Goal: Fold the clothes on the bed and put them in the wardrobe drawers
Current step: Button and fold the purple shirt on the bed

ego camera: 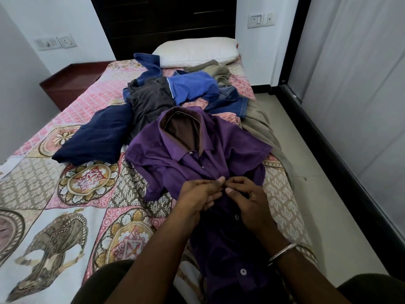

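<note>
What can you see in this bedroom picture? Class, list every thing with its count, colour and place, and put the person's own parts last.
purple shirt: one, purple with brown collar lining, spread on the bed nearest the person
clothes pile: several, blue, navy, grey, khaki and denim, mid-bed behind the shirt
pillow: one, white, head of the bed
bedsheet: one, pink and beige patterned, covering the bed
drawers: dark brown, behind the pillow
side table: one, reddish brown, left of the bed
switch plates: two, white, on the walls
bangle: one, silver, right wrist
left hand: pinches the shirt front
right hand: pinches the shirt front
</note>
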Available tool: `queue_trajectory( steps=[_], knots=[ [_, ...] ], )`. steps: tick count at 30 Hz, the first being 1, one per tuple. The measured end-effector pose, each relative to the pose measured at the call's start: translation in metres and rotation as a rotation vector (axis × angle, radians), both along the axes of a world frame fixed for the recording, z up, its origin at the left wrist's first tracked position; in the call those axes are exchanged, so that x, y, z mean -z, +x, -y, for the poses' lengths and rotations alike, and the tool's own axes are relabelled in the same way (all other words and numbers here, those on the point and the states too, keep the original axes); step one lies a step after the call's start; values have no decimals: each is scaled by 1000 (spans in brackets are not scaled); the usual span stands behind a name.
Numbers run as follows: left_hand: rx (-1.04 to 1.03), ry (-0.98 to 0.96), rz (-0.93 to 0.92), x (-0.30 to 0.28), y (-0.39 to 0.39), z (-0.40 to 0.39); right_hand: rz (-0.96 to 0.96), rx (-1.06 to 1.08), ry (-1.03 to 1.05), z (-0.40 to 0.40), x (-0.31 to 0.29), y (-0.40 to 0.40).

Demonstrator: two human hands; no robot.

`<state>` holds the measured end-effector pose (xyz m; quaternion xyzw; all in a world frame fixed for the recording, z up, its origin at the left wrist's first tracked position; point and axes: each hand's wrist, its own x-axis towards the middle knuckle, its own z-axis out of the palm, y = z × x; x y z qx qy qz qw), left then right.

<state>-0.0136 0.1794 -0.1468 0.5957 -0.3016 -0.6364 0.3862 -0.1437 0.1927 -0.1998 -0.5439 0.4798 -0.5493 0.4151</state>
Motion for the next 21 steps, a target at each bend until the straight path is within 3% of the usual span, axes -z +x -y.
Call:
queue_trajectory(
  steps=[4,10,21],
  knots=[
    [-79,15,-25,1,1,1,74,4,-13,0,-2,-2],
    [-16,-31,32,2,-3,2,-5,134,25,-1,3,2],
    [11,-50,163,2,-6,3,81,27,134,5,0,-3]
  ],
)
